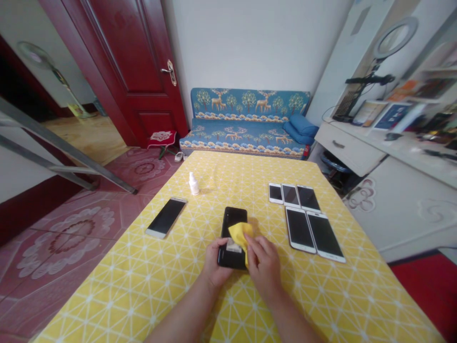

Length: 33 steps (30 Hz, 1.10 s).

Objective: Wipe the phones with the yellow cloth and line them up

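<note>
A black phone [233, 216] is gripped at its lower left by my left hand [214, 264], thumb lying over its edge. On its lower part shows a pale label or patch [233, 246]. My right hand [264, 264] pinches a yellow cloth [240, 233], which lies against the right side of the phone and covers part of it. To the left, a white phone with a dark screen [166, 217] rests on the table. Beyond it stands a small white spray bottle [193, 184].
Several white-framed phones [301, 228] lie in two rows at the right of the table with the yellow patterned cloth [143, 286]. A blue sofa [246, 128] stands past the far edge, a white cabinet [350, 150] to the right, and metal ladder legs [64, 162] to the left.
</note>
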### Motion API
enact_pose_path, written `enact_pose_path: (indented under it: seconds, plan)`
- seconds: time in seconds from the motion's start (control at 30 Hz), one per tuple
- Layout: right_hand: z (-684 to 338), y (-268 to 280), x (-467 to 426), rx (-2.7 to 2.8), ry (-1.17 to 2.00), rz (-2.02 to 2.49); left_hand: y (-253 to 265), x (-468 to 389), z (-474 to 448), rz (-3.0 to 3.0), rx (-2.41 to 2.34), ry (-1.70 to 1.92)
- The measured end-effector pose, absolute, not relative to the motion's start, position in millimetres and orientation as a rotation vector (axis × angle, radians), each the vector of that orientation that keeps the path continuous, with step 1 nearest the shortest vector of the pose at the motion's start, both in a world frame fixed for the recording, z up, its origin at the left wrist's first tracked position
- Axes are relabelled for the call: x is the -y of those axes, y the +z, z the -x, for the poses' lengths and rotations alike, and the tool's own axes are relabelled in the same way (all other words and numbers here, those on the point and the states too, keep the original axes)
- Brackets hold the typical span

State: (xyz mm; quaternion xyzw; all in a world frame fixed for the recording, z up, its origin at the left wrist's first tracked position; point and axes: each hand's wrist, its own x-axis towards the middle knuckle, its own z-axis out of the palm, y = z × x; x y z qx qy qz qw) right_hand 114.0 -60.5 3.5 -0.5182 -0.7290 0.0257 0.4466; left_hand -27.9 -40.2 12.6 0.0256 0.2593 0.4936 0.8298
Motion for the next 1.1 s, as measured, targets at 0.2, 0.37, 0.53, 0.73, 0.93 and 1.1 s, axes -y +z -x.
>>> enact_pose_path:
  seconds: [0.2,0.37,0.53,0.73,0.93,1.1]
  plan:
    - [-100.0,27.9,79.8,2.122,0.375,0.980,15.4,25.2,48.0,-0.176,-0.390,1.280]
    - [-104.9,12.8,72.9,1.763,0.501,1.122,3.0,22.1,41.6,-0.509,-0.743,1.387]
    - [-106.4,-15.5,58.4,1.462,0.552,1.351,4.0,34.3,21.5,-1.101,-0.928,1.317]
    - [-143.6,-25.4,36.8,1.354,0.319,1.505,5.0,44.8,12.9,-1.179,-0.778,1.178]
    - [-165.0,-26.5,29.0,1.571,-0.085,1.581,7.0,43.2,12.6,-1.235,-0.852,1.168]
    - [-158.2,-24.7,30.1,1.891,-0.163,1.682,6.6,41.5,11.1,-1.312,-0.873,1.143]
